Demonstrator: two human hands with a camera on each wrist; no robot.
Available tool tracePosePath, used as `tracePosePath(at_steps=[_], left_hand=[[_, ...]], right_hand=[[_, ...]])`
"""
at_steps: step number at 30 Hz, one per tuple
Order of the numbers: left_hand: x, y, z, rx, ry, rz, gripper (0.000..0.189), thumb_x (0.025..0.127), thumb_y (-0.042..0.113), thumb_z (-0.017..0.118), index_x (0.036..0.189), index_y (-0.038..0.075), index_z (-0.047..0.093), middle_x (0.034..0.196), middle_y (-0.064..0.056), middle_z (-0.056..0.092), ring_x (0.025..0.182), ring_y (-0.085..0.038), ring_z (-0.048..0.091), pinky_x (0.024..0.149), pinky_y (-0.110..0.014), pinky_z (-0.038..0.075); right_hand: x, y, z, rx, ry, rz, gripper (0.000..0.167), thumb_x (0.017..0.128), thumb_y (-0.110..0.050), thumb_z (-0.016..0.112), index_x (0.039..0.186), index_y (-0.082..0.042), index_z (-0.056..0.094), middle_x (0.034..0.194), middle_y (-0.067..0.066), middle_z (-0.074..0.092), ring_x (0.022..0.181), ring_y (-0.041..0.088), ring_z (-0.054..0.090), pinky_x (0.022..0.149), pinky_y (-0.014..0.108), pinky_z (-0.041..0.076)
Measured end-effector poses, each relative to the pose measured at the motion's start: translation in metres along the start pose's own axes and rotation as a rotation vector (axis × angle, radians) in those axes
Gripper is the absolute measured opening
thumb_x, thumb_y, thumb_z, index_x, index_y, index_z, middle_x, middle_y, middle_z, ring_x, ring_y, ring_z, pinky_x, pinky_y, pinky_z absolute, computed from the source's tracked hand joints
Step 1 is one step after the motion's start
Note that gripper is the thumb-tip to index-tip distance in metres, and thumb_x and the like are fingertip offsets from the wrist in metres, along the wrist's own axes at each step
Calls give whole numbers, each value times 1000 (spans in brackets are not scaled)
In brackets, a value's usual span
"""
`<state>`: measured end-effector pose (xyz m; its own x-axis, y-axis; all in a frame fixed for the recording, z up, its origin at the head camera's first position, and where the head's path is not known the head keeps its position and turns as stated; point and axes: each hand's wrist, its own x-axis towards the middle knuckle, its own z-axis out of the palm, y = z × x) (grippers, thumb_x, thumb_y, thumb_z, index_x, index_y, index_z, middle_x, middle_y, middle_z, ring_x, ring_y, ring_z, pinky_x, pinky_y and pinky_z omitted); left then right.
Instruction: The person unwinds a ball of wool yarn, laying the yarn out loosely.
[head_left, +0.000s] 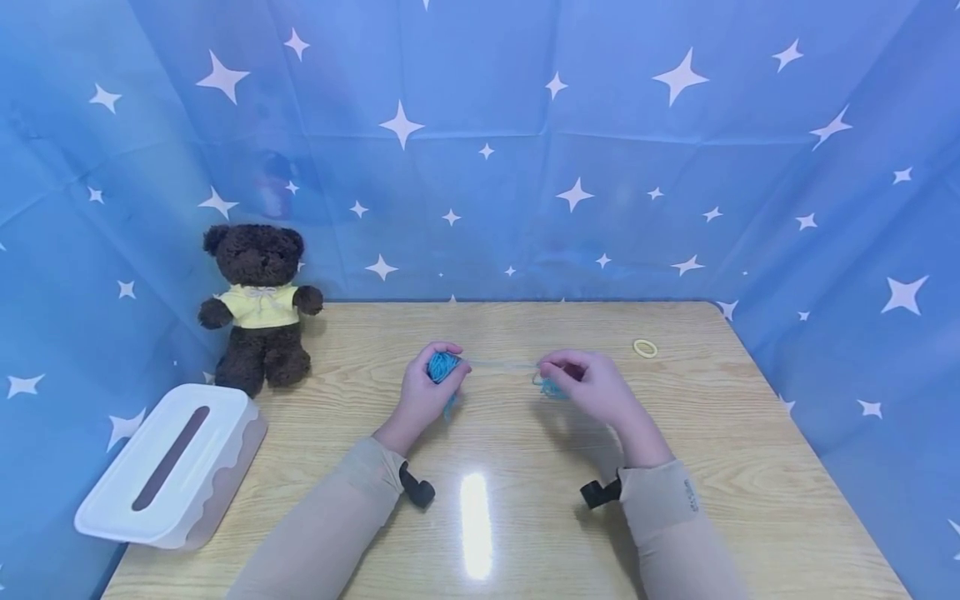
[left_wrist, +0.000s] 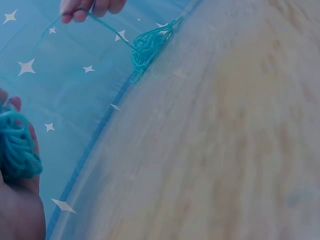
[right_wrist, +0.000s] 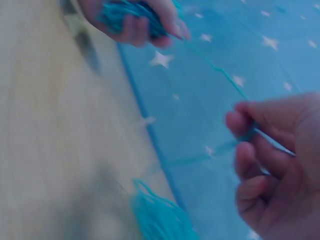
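Note:
In the head view my left hand (head_left: 427, 385) grips a bundle of turquoise yarn (head_left: 442, 367), its fingers and thumb curled round it. A single strand (head_left: 502, 363) stretches from that bundle across to my right hand (head_left: 592, 385). The right wrist view shows the thumb and fingers of that hand (right_wrist: 280, 150) pinching the strand. A second, looser heap of turquoise yarn (left_wrist: 146, 52) lies on the table below the right hand, joined to the pinched strand. This heap is partly hidden behind the right hand in the head view.
A pale yellow ring (head_left: 645, 348) lies on the wooden table (head_left: 750, 467), right of my right hand. At the back left sits a brown teddy bear (head_left: 262, 308) in a yellow top. In front of it stands a white slotted box (head_left: 172, 467). A blue starred curtain (head_left: 480, 183) hangs behind.

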<state>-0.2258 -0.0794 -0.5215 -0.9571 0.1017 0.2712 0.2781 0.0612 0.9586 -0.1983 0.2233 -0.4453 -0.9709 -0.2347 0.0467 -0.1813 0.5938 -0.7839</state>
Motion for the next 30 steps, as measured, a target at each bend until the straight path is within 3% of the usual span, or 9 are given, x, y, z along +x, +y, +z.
tracePosePath(at_steps=[4, 8, 10, 16, 22, 25, 30], left_hand=[[1, 0, -2, 18, -84, 20, 39, 96, 5, 82, 132, 5, 67, 119, -21, 74, 105, -19, 69, 93, -25, 58], [0, 1, -4, 25, -241, -11, 54, 92, 9, 88, 140, 10, 63, 130, -27, 64, 112, -28, 65, 97, -26, 57], [-1, 1, -4, 23, -273, -23, 52, 95, 12, 86, 141, 11, 62, 133, -29, 61, 113, -30, 64, 97, -27, 57], [-1, 3, 0, -48, -199, -39, 33, 110, 11, 65, 140, -2, 58, 129, -28, 60, 108, -19, 65, 95, -28, 58], [2, 2, 2, -141, -141, -9, 33, 114, 11, 60, 140, -8, 55, 120, -34, 66, 91, -13, 76, 86, -30, 68], [2, 0, 1, -124, -80, 30, 30, 112, 14, 65, 137, -1, 60, 123, -30, 71, 90, -15, 79, 84, -32, 69], [2, -3, -1, -32, 9, 34, 29, 104, 17, 78, 130, 16, 68, 112, -13, 77, 87, -14, 76, 78, -25, 64]], right_hand=[[-5, 9, -22, -53, -12, 3, 31, 109, -38, 71, 123, -12, 81, 106, 12, 78, 81, 19, 62, 68, 29, 53], [-10, 20, -39, -62, 5, -1, 27, 107, -34, 74, 119, -11, 84, 108, 8, 78, 79, 16, 62, 65, 29, 53], [-12, 23, -45, -61, 7, 1, 26, 106, -31, 76, 118, -10, 84, 107, 9, 78, 79, 16, 63, 65, 29, 53], [-17, 32, -59, -101, -5, 68, 29, 104, -35, 78, 121, -12, 84, 115, 11, 79, 89, 18, 66, 72, 30, 56], [-21, 44, -69, -130, -37, 148, 32, 104, -34, 78, 125, -10, 83, 120, 12, 80, 95, 19, 69, 80, 33, 57], [-22, 49, -73, -140, -65, 178, 31, 104, -33, 77, 123, -9, 83, 119, 12, 81, 96, 20, 69, 82, 34, 57], [-22, 57, -74, -190, -88, 218, 30, 105, -32, 76, 123, -9, 83, 124, 14, 81, 103, 22, 71, 85, 36, 58]])
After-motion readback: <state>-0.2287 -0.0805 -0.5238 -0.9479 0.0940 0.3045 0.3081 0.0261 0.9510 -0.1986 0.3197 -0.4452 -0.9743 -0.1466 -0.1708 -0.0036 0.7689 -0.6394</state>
